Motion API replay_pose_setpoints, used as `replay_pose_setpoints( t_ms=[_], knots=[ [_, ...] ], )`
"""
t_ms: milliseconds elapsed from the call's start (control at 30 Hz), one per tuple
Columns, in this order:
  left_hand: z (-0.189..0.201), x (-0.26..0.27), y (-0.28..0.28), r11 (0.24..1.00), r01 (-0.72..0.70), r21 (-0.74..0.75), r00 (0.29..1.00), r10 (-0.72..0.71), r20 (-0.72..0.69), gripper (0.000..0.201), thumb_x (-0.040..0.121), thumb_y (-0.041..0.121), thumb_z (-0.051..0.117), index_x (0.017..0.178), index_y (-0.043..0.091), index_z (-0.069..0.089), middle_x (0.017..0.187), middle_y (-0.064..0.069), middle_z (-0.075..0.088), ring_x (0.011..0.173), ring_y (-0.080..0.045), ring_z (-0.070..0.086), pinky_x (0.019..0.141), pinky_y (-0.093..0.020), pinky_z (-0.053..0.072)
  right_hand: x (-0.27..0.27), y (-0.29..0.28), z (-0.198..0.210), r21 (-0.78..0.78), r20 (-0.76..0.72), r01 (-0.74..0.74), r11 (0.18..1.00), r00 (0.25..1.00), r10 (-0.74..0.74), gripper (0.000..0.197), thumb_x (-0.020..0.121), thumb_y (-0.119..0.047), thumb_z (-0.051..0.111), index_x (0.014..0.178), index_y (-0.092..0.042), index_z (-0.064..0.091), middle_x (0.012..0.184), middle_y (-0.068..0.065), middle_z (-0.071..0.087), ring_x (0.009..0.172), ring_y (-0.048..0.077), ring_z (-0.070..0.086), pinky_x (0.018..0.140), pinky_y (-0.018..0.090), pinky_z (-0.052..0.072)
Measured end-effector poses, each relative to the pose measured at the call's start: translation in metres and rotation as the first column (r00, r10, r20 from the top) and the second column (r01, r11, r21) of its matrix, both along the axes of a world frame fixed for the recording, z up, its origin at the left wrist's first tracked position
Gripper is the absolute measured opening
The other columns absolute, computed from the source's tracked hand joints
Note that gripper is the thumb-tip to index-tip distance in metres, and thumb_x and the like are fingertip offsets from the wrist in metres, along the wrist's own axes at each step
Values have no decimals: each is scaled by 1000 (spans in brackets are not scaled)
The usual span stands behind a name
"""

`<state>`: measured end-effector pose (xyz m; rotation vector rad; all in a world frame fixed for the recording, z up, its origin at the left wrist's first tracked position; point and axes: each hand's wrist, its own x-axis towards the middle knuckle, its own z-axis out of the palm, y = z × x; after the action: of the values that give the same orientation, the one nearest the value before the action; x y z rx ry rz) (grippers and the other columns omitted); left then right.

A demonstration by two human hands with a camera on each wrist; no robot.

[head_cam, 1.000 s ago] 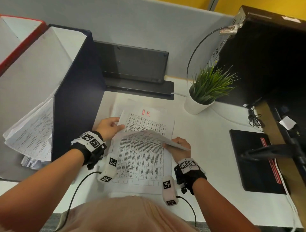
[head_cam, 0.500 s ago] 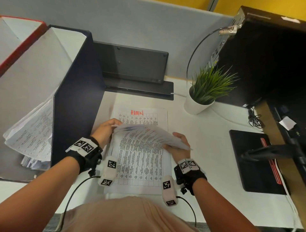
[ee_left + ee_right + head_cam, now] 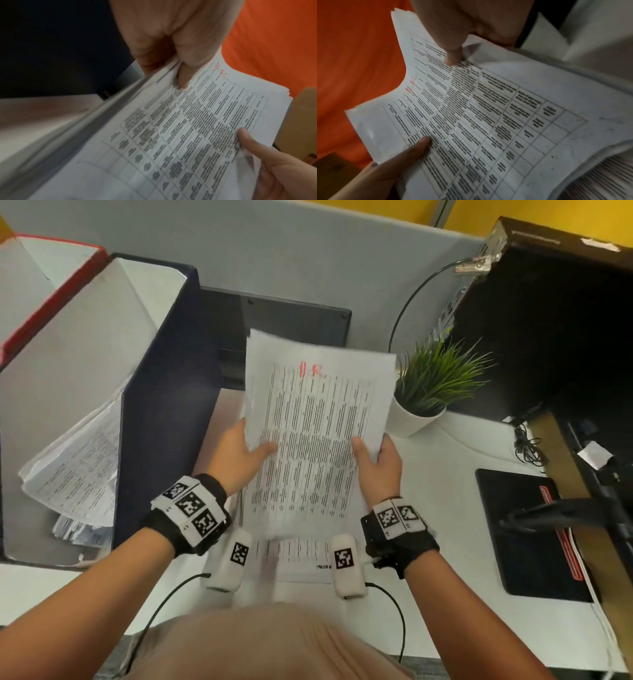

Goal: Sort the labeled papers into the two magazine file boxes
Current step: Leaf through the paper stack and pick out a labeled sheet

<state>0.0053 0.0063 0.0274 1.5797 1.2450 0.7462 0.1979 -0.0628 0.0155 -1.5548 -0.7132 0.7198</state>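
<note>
A bundle of printed sheets marked "HR" in red (image 3: 315, 440) is held up off the desk, its face towards me. My left hand (image 3: 245, 451) grips its left edge and my right hand (image 3: 375, 455) grips its right edge, thumbs on the front. In the left wrist view my left thumb (image 3: 183, 75) presses the HR papers (image 3: 171, 128). The right wrist view shows my right thumb (image 3: 453, 56) on the same papers (image 3: 488, 115). More printed paper (image 3: 301, 556) lies on the desk below. At the left stand a navy file box (image 3: 154, 405), holding papers (image 3: 75, 467), and a red file box (image 3: 51, 296).
A potted plant (image 3: 428, 385) stands just right of the raised papers. A black screen stand (image 3: 281, 316) sits behind them against the grey partition. A dark computer case (image 3: 548, 320) and a black pad (image 3: 524, 535) fill the right side, with cables nearby.
The hands were leafing through sheets on the pile, the left hand flat at its edge. Now both hands grip the HR bundle and have raised it up off the desk.
</note>
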Motion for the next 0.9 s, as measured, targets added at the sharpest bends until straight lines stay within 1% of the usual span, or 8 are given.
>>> replay_pose_setpoints(
  t_ms=[100, 200, 367, 467, 567, 700, 800, 900],
  knots=[
    [27, 1, 2, 982, -116, 152, 984, 92, 152, 35, 87, 11, 64, 121, 12, 56, 112, 4, 62, 101, -7, 61, 84, -21, 48, -2, 7, 32, 191, 1, -18, 981, 1000, 18, 22, 89, -11, 59, 107, -22, 56, 103, -13, 63, 91, -10, 61, 72, 5, 49],
    [33, -4, 1, 966, -145, 216, 966, 91, 242, 36, 83, 15, 69, 116, 16, 57, 107, 12, 63, 98, 8, 61, 80, -9, 49, -4, 9, 45, 286, -25, -71, 956, 996, 81, 26, 86, -9, 62, 104, -27, 56, 102, -17, 64, 94, -7, 63, 74, 9, 49],
    [3, -7, -8, 989, -137, 64, 979, 125, 163, 29, 83, 22, 68, 112, 20, 62, 101, 9, 65, 100, -11, 63, 87, -30, 51, -17, 0, 26, 148, -89, -92, 985, 990, 106, 35, 82, -8, 66, 116, -12, 57, 99, -15, 62, 86, -11, 59, 72, 4, 49],
    [0, -10, -4, 980, -178, 86, 974, 162, 161, 28, 84, 27, 66, 111, 25, 62, 93, 20, 63, 91, 2, 63, 79, -18, 50, -18, 2, 26, 162, -107, -72, 984, 990, 90, 28, 82, -6, 67, 103, -22, 58, 90, -22, 61, 76, -18, 60, 62, 1, 47],
    [2, -12, 3, 974, -192, 118, 966, 166, 198, 29, 84, 26, 67, 112, 21, 63, 91, 22, 63, 82, 16, 61, 66, -3, 47, -17, 2, 24, 198, -118, -50, 979, 990, 75, 30, 79, -6, 70, 100, -26, 59, 88, -24, 64, 81, -16, 62, 62, 3, 48],
    [-9, -10, -3, 986, -167, -23, 976, 169, 135, 13, 83, 24, 68, 95, 27, 64, 90, 11, 66, 85, -1, 63, 78, -25, 51, -28, -2, 5, 125, -97, -67, 990, 992, 80, 39, 77, -3, 71, 108, -21, 57, 95, -21, 62, 83, -17, 60, 70, 3, 49],
    [-13, -4, -11, 986, -154, -69, 975, 163, 149, 25, 78, 9, 72, 82, 31, 59, 84, 12, 65, 71, 10, 63, 65, -12, 50, -35, 0, -4, 65, -112, -54, 996, 992, 61, 38, 76, -4, 72, 108, -19, 58, 93, -18, 62, 82, -10, 62, 77, 13, 51],
    [-4, -2, -7, 979, -201, -44, 968, 205, 141, 19, 79, 8, 71, 90, 22, 65, 89, 7, 67, 68, 12, 62, 58, -3, 47, -31, 5, -2, 42, -89, -64, 997, 994, 67, 30, 75, -7, 74, 99, -23, 61, 89, -18, 64, 80, -8, 63, 74, 15, 53]
  ],
)
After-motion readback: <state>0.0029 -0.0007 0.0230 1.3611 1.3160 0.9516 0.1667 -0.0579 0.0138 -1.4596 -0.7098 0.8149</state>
